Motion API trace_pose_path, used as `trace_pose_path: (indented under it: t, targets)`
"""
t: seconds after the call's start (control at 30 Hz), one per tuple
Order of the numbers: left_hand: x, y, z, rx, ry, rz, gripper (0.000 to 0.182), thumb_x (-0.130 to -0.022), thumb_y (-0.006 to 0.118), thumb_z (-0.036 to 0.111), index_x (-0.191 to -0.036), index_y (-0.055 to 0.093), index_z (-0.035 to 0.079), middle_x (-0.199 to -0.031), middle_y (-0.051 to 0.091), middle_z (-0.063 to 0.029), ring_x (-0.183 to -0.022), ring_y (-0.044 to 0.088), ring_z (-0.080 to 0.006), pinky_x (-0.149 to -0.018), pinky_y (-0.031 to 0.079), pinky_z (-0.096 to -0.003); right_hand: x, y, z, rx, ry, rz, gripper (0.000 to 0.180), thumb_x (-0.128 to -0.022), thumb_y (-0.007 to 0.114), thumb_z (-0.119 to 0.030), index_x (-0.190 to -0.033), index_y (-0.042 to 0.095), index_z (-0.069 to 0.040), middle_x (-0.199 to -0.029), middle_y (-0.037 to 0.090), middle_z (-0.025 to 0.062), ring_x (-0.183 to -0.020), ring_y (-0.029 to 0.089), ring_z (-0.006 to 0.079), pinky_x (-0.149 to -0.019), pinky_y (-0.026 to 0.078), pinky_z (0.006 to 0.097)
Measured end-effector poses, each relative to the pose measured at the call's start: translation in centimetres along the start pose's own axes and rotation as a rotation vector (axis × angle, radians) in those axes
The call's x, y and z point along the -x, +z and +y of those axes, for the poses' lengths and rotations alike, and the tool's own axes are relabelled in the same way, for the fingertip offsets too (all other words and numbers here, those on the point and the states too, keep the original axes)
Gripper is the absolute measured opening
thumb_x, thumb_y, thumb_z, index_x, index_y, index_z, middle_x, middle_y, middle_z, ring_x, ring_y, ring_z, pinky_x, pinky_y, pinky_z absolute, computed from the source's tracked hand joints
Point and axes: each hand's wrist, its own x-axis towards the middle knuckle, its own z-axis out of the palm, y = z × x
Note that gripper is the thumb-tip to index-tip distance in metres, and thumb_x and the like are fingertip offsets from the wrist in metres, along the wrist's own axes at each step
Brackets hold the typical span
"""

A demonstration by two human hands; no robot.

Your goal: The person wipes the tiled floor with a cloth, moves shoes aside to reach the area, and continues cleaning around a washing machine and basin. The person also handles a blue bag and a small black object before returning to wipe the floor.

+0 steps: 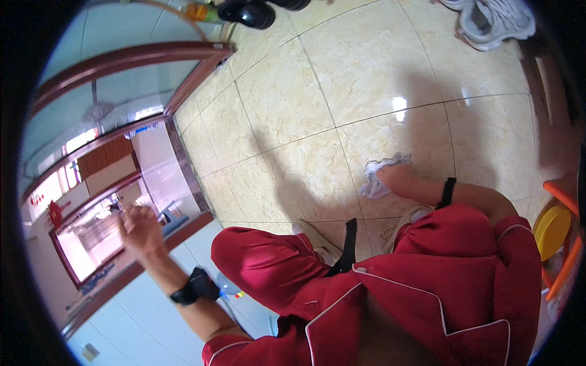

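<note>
On the cream tiled floor [293,110], my right hand [397,179] presses a crumpled whitish cloth [376,187]. Its fingers are bunched over the cloth, and part of the cloth is hidden beneath them. My left hand [141,231] is raised out to the left, away from the floor, with its fingers curled. Blur hides whether anything sits inside it. Around the left wrist is a black strap with a dark block [197,287]. I am squatting, with my red-clad knees [263,256] apart and light slippers [316,238] on my feet.
A dark red door frame [132,57] with glass panes stands at the left. Black shoes [249,14] lie at the top, and pale sneakers [496,25] at the upper right. An orange rack [561,196] with a yellow round object [553,231] is close on my right.
</note>
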Motion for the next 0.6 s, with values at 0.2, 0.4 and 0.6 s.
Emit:
trace_pose_path:
  t: [0.2, 0.4, 0.6]
  targets:
    - [-1.2, -1.5, -8.8, 0.273, -0.189, 0.092, 0.027, -0.09, 0.056, 0.029, -0.091, 0.062, 0.003, -0.078, 0.06, -0.0053, -0.07, 0.047, -0.0179, -0.069, 0.037, -0.0329, 1.2, -5.2, 2.5, 0.13, 0.336, 0.228, 0.018, -0.087, 0.051, -0.016, -0.101, 0.05, -0.004, -0.094, 0.057, 0.0173, -0.085, 0.06, 0.0366, -0.072, 0.05, 0.0457]
    - [-1.6, -7.9, -6.7, 0.471, -0.113, -0.045, 0.027, -0.093, 0.053, 0.026, -0.099, 0.057, 0.001, -0.088, 0.059, -0.0071, -0.075, 0.048, -0.0166, -0.074, 0.039, -0.0323, -1.7, -12.3, 5.5, 0.234, 0.563, 0.38, 0.037, -0.082, 0.063, -0.02, -0.111, 0.046, -0.003, -0.108, 0.049, 0.0202, -0.101, 0.05, 0.0378, -0.086, 0.045, 0.0427]
    - [-1.8, -11.5, -6.5, 0.632, -0.251, -0.322, 0.033, -0.095, 0.049, 0.032, -0.099, 0.058, 0.0, -0.087, 0.058, -0.0067, -0.075, 0.047, -0.0158, -0.074, 0.036, -0.031, -14.1, -11.2, 5.2, 0.466, 1.087, 0.7, 0.051, -0.085, 0.055, -0.038, -0.124, 0.042, -0.009, -0.129, 0.039, 0.0181, -0.119, 0.039, 0.0386, -0.089, 0.038, 0.0611]
